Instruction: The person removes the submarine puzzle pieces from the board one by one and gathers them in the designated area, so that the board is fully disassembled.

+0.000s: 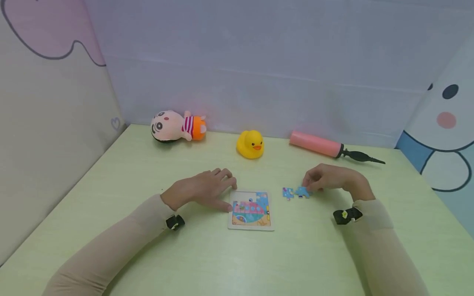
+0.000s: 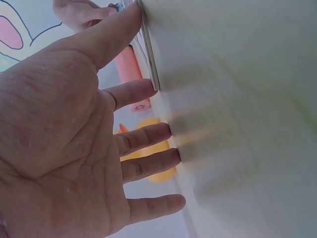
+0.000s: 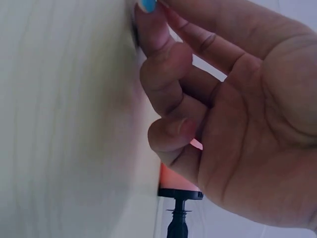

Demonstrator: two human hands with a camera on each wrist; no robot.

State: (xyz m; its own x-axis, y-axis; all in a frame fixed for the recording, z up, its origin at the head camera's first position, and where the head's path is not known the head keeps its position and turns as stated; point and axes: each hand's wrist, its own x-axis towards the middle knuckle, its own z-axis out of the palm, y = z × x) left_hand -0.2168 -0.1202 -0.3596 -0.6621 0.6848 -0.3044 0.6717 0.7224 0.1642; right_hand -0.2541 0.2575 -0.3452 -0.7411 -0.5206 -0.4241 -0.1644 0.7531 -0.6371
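Right fingers [image 3: 166,64] pinch puzzle piece [image 1: 301,191], partly hidden.

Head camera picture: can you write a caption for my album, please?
Left hand touching a puzzle board, right hand pinching a blue piece, yellow duck behind.

I've got a pale yellow-green table [image 1: 207,255], faint grain showing. Along the back, left to right, I log a plush doll [image 1: 174,126] lying head-left, a yellow toy duck [image 1: 250,144] upright, a pink hand pump [image 1: 314,144] on its side, black nozzle [image 1: 361,156] pointing right. Nearer my camera, a white-framed puzzle tray [image 1: 250,227] lies flat, partly filled. Just right, one loose blue piece [image 1: 287,193]; can't tell if the second piece [image 1: 301,191] beside it touches the surface.
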